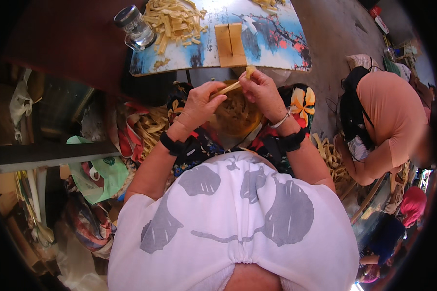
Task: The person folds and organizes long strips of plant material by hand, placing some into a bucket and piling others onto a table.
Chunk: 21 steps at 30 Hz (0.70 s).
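Note:
Between my two hands stretches a pale yellow strip (230, 88) of what looks like dried bean curd or plant material. My left hand (206, 102) pinches its lower end between thumb and fingers. The other end is in my right hand (259, 89), where a yellowish piece sticks up above the fingers. Below both hands, between my knees, is a yellow round basin (256, 128) with pale pieces inside. Just beyond the hands, a wooden block with a slot down its middle (230, 45) lies at the near edge of the picture-printed table (204, 58).
A heap of yellow strips (174, 22) and a lidded glass mug (134, 29) stand on the table. More strips (151, 125) lie in a red bag at the left. A person (386, 120) in an orange garment sits close at the right, beside further strips (331, 156).

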Each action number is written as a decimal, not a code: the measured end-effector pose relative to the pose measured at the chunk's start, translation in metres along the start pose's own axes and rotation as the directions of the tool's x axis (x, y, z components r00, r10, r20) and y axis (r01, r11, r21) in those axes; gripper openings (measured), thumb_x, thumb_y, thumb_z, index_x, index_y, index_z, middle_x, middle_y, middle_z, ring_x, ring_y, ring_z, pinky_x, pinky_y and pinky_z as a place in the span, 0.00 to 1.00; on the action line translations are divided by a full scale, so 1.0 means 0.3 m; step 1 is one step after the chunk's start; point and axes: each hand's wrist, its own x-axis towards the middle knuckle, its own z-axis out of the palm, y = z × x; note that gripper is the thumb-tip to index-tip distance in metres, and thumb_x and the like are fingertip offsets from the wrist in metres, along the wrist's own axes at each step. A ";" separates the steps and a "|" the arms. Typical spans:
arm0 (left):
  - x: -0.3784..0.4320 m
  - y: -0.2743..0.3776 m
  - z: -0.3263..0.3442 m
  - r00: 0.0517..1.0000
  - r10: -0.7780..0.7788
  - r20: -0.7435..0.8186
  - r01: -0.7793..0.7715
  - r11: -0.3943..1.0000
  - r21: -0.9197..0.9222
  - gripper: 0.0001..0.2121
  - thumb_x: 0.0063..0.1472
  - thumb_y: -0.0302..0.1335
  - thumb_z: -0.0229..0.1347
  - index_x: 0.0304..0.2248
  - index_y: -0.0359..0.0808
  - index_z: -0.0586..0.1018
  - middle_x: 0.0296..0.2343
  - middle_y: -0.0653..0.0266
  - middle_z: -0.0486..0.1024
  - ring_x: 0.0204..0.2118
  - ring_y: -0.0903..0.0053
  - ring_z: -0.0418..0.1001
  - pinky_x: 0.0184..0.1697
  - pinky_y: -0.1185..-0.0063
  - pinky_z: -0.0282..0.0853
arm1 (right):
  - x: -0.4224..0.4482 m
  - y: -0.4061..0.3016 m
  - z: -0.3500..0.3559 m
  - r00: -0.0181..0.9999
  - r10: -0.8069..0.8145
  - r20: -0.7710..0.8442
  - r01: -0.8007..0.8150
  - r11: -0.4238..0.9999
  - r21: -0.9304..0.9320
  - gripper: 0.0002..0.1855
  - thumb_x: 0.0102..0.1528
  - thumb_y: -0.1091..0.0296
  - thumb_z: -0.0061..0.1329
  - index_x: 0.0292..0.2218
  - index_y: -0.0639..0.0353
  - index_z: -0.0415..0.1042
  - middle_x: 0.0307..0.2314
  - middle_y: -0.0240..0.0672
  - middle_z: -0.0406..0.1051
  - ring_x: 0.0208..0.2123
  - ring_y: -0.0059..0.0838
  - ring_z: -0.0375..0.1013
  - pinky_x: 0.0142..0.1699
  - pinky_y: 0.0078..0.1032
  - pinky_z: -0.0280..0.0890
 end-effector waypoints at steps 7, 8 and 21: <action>0.302 -0.064 -0.053 0.946 0.311 -0.089 -0.274 0.917 0.291 0.04 0.61 0.23 0.54 0.32 0.31 0.75 0.24 0.49 0.71 0.27 0.53 0.72 0.30 0.69 0.67 | 0.243 -0.065 -0.026 0.902 -0.379 -0.204 0.266 0.863 -0.430 0.14 0.62 0.60 0.50 0.32 0.63 0.71 0.18 0.30 0.70 0.21 0.16 0.70 0.26 0.22 0.63; 0.346 -0.072 -0.056 0.950 0.291 -0.117 -0.244 0.921 0.304 0.04 0.61 0.24 0.54 0.32 0.31 0.76 0.23 0.49 0.71 0.27 0.53 0.72 0.30 0.69 0.67 | 0.277 -0.077 -0.028 0.900 -0.385 -0.204 0.270 0.861 -0.431 0.14 0.62 0.60 0.50 0.32 0.63 0.71 0.18 0.30 0.70 0.21 0.16 0.70 0.26 0.22 0.63; 0.442 -0.193 -0.046 0.944 -0.225 -0.239 0.223 0.974 -0.037 0.12 0.65 0.30 0.50 0.30 0.31 0.80 0.17 0.68 0.72 0.20 0.82 0.69 0.24 0.80 0.64 | 0.384 -0.038 -0.084 0.777 -0.629 0.000 0.347 0.429 -0.834 0.08 0.56 0.69 0.49 0.37 0.60 0.74 0.28 0.50 0.74 0.32 0.53 0.73 0.36 0.40 0.68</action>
